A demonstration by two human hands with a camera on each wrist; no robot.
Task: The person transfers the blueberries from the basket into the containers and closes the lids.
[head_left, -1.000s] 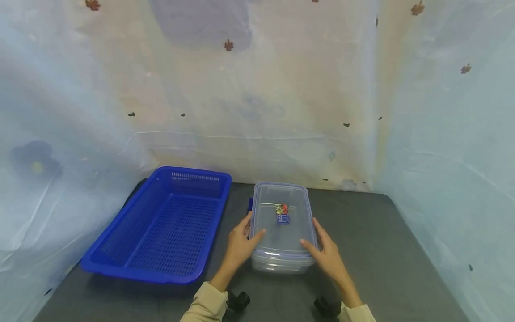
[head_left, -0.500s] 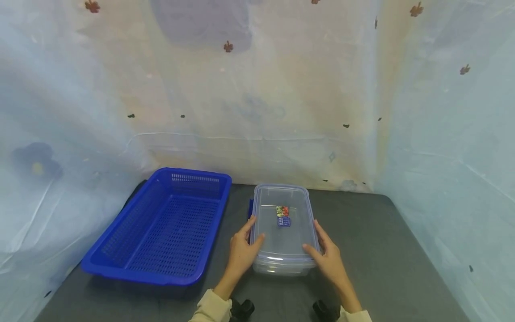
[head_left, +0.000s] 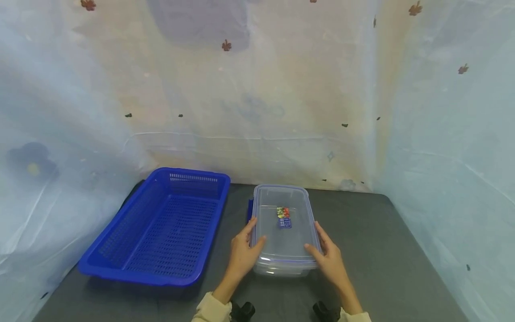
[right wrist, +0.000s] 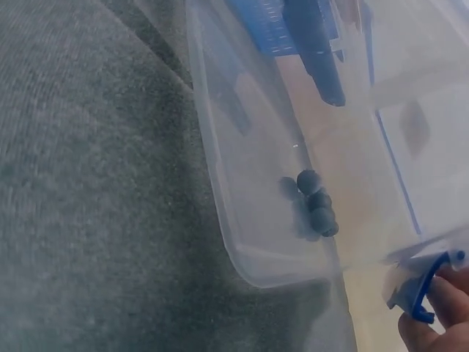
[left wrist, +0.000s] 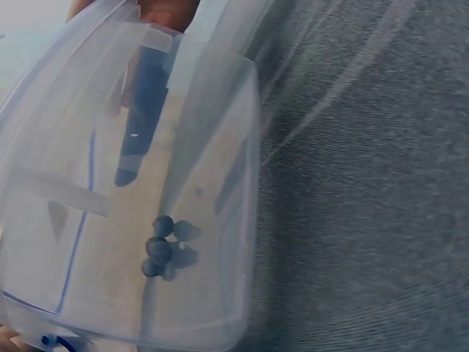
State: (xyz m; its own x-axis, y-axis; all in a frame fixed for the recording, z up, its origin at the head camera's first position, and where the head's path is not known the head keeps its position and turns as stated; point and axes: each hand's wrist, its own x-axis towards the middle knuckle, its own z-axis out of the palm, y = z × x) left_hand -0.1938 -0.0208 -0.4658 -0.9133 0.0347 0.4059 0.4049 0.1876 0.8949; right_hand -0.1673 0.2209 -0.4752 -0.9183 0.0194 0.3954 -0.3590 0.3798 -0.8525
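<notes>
A clear food container [head_left: 283,243] with a purple-edged lid and a small printed label stands lengthwise on the table. My left hand [head_left: 242,253] holds its left side, thumb over the lid's edge. On the opposite side my right hand [head_left: 331,259] grips in the same way, thumb near the front right corner. A blue latch [head_left: 250,209] sticks out on the left side. In the right wrist view, fingertips [right wrist: 440,304] touch another blue latch [right wrist: 419,290]. Small dark round shapes show on the container's wall in both wrist views; I cannot tell what they are.
To the left stands a large blue plastic basket [head_left: 215,232] with slotted walls and floor. The dark grey table [head_left: 370,250] extends to the right of the container. Pale patterned sheeting [head_left: 257,112] hangs behind and at both sides.
The container has shifted slightly toward me and to the right, with both hands staying on its sides. The basket keeps its place.
</notes>
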